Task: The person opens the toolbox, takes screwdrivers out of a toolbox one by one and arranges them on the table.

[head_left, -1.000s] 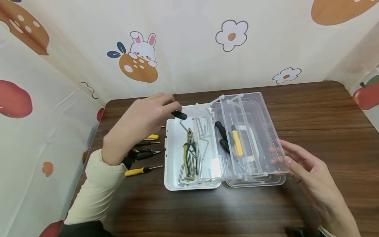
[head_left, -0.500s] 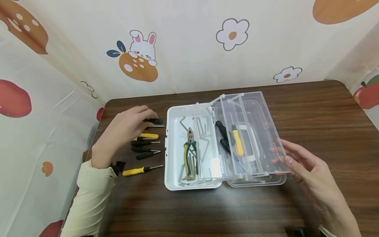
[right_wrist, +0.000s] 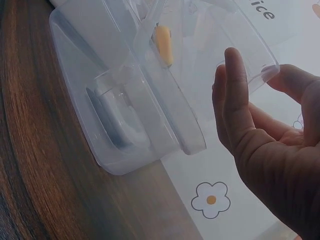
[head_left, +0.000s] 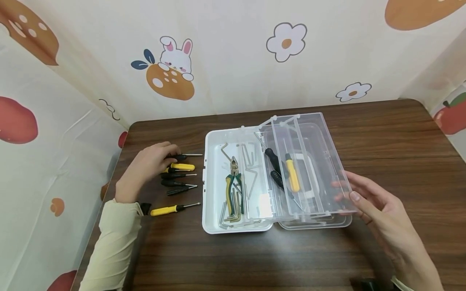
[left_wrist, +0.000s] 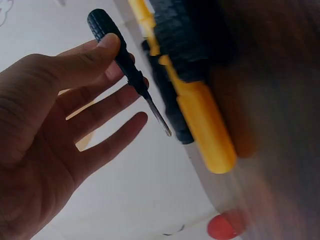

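Observation:
My left hand [head_left: 147, 165] is at the left of the table, beside a row of screwdrivers. In the left wrist view it pinches a black-handled screwdriver [left_wrist: 131, 72] between thumb and fingers, with the metal tip bare. My right hand [head_left: 386, 214] pinches the right edge of a raised clear divided tray [head_left: 329, 161]; some fingertips show through the plastic. The tray belongs to a white toolbox [head_left: 209, 218] lying unfolded. Inside the box are green-and-yellow pliers [head_left: 229, 192] and several hex keys [head_left: 236, 208]. Through the clear tray I see a yellow screwdriver [head_left: 292, 176] and black-handled screwdrivers [head_left: 273, 159].
A yellow screwdriver [head_left: 165, 210] lies nearest me in the row left of the box. Other black screwdrivers [head_left: 174, 183] and a yellow handle [head_left: 183, 166] lie behind it. The clear lid [head_left: 342, 221] rests under the raised tray. A patterned wall covering [head_left: 233, 72] borders the wooden table.
My left hand has moved from above the toolbox leftward and down to the screwdriver row, with a black-handled screwdriver. My right hand and the clear tray have stayed in place.

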The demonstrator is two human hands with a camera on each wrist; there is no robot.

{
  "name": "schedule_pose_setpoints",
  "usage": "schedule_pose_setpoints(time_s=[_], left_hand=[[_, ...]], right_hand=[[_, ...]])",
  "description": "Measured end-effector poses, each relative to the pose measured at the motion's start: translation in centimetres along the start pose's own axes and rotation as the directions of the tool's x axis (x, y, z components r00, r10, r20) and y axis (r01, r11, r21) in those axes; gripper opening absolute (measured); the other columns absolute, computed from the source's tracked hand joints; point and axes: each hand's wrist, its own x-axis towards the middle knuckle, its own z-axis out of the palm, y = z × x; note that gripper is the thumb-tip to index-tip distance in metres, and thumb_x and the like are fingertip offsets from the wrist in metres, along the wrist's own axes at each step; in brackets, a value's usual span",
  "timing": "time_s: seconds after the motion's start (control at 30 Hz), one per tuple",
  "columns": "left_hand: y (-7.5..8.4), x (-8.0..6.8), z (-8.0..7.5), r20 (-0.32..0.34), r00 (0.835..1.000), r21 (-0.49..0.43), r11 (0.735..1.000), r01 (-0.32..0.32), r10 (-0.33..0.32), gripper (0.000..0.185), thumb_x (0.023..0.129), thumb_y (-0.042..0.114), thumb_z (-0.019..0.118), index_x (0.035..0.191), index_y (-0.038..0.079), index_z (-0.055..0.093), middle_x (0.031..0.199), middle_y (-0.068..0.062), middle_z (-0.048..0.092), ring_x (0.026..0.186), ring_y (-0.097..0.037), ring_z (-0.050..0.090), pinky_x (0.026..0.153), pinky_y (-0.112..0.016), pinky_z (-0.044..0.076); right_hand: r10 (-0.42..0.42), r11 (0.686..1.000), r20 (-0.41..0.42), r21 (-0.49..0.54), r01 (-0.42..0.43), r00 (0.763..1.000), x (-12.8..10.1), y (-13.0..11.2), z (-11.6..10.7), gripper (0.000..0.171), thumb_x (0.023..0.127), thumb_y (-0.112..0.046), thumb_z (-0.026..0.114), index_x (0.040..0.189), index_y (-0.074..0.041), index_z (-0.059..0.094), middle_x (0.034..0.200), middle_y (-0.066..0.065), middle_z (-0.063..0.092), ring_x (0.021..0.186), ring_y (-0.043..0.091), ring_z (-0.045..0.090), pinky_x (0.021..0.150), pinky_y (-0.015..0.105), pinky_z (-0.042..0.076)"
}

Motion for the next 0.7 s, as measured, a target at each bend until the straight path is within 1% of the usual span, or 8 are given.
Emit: schedule_pose_setpoints(time_s=[0.13, 0.3, 0.47, 0.63, 0.7], left_hand=[[-0.51, 0.07, 0.73, 0.033, 0.999, 0.041, 0.999, 0.029, -0.03, 0.022, 0.096, 0.009, 0.074, 0.118, 0.009, 0.072, 0.112, -0.011, 0.073, 0.097, -0.03, 0.07, 0.084, -0.055, 0.058], [-0.57, 0.1, 0.97, 0.024, 0.999, 0.072, 0.997, 0.04, -0.041, 0.022, 0.095, 0.011, 0.076, 0.117, 0.009, 0.073, 0.11, -0.011, 0.074, 0.093, -0.029, 0.07, 0.083, -0.055, 0.059], [-0.4, 0.18, 0.83, 0.031, 0.998, 0.083, 0.995, 0.054, -0.056, 0.024, 0.095, 0.01, 0.075, 0.119, 0.008, 0.074, 0.114, -0.012, 0.075, 0.097, -0.031, 0.071, 0.086, -0.056, 0.059], [-0.27, 0.43, 0.9, 0.067, 0.995, 0.09, 0.993, 0.072, -0.078, 0.025, 0.096, 0.009, 0.074, 0.121, 0.007, 0.074, 0.115, -0.014, 0.076, 0.1, -0.033, 0.072, 0.086, -0.056, 0.059], [-0.15, 0.57, 0.93, 0.084, 0.993, 0.093, 0.993, 0.079, -0.087, 0.024, 0.096, 0.008, 0.074, 0.12, 0.007, 0.075, 0.115, -0.015, 0.076, 0.1, -0.034, 0.071, 0.085, -0.056, 0.059]], right_hand=[[0.0, 1.0, 0.0, 0.004, 0.0, 1.0, -0.01, 0.06, -0.03, 0.051, 0.106, 0.012, 0.039, 0.157, 0.007, 0.035, 0.131, -0.001, 0.072, 0.106, 0.012, 0.074, 0.08, 0.035, 0.064], [0.002, 1.0, 0.002, 0.009, -0.002, 1.0, 0.0, 0.09, -0.11, 0.051, 0.106, 0.012, 0.039, 0.157, 0.006, 0.035, 0.131, -0.001, 0.072, 0.106, 0.012, 0.074, 0.08, 0.034, 0.064], [0.004, 1.0, 0.005, -0.002, -0.004, 1.0, 0.03, 0.08, -0.17, 0.051, 0.106, 0.012, 0.039, 0.157, 0.006, 0.035, 0.131, -0.002, 0.072, 0.106, 0.012, 0.074, 0.08, 0.034, 0.064], [0.006, 1.0, 0.004, -0.008, -0.006, 1.0, 0.01, 0.09, -0.19, 0.051, 0.106, 0.011, 0.039, 0.157, 0.005, 0.036, 0.131, -0.002, 0.072, 0.105, 0.012, 0.074, 0.08, 0.034, 0.064], [-0.007, 1.0, 0.013, 0.018, 0.007, 1.0, 0.01, 0.14, -0.22, 0.052, 0.106, 0.012, 0.039, 0.157, 0.005, 0.036, 0.132, 0.001, 0.072, 0.106, 0.013, 0.074, 0.08, 0.034, 0.064]])
